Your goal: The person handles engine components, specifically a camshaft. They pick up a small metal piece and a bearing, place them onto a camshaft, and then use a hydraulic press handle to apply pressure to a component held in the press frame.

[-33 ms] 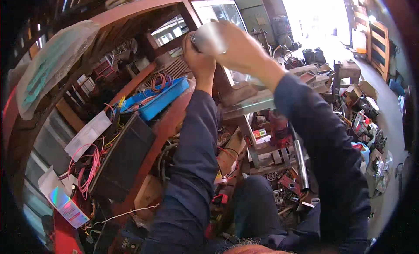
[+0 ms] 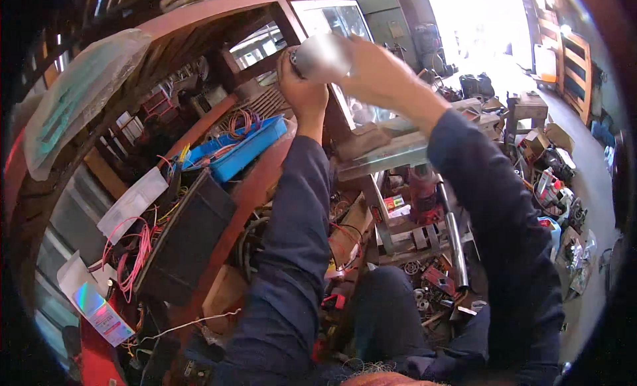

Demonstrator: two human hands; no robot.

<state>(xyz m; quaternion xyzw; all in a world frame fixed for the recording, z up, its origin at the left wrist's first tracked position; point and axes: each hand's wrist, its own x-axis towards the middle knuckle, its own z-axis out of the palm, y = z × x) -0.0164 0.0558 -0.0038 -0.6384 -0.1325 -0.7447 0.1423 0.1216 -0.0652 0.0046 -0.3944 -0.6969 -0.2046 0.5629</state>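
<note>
My left hand [image 2: 302, 94] is raised near the upper middle, fingers wrapped round the left side of a silvery, cylinder-like object [image 2: 322, 58], which is blurred. My right hand [image 2: 381, 77] is closed against the object's right side, its fingers smeared and partly hidden. Behind both hands stand a reddish-brown frame [image 2: 286, 18] and a pale-framed glass panel [image 2: 342, 18]. Below them on the left lies a blue tray [image 2: 249, 150] with coiled wires.
A metal beam [image 2: 371, 160] runs under my right arm, above a steel tube [image 2: 454, 247]. A black panel [image 2: 179, 247], pink wires and boxes fill the lower left. Tools and parts clutter the right floor, with a wooden pallet [image 2: 574, 74] by the bright doorway.
My right forearm and wrist have shifted slightly to the right, while the silvery object stays between both hands. My left arm looks almost unmoved.
</note>
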